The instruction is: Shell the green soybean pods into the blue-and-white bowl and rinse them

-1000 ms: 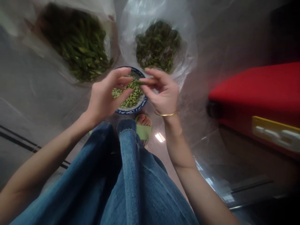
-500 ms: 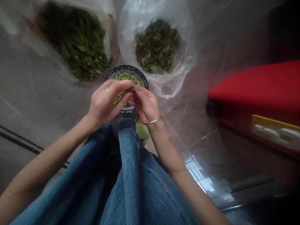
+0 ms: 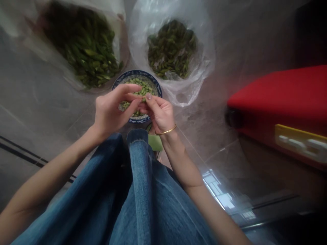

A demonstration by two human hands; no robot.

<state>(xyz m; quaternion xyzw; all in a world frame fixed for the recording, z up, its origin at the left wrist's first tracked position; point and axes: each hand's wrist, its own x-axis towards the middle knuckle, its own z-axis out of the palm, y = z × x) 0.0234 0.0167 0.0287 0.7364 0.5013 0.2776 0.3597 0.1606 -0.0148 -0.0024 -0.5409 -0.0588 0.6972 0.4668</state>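
My left hand (image 3: 111, 110) and my right hand (image 3: 158, 114) meet over a blue-rimmed bowl (image 3: 155, 85) of shelled green beans (image 3: 143, 89). Both pinch a small green pod (image 3: 142, 99) between their fingertips, just above the bowl. A gold bangle (image 3: 167, 130) circles my right wrist. Beyond the bowl lie two clear plastic bags on the floor: the left bag (image 3: 84, 51) holds long green pods, the right bag (image 3: 172, 51) holds darker pod pieces.
My legs in blue jeans (image 3: 138, 190) stretch toward the bowl, with a green sandal (image 3: 155, 142) below my right wrist. A red case (image 3: 278, 102) with a yellow label stands at the right. The floor is grey glossy tile.
My right hand came back from near the right bag toward the bowl and me. Both hands now sit lower and closer together, working the pod over the bowl.
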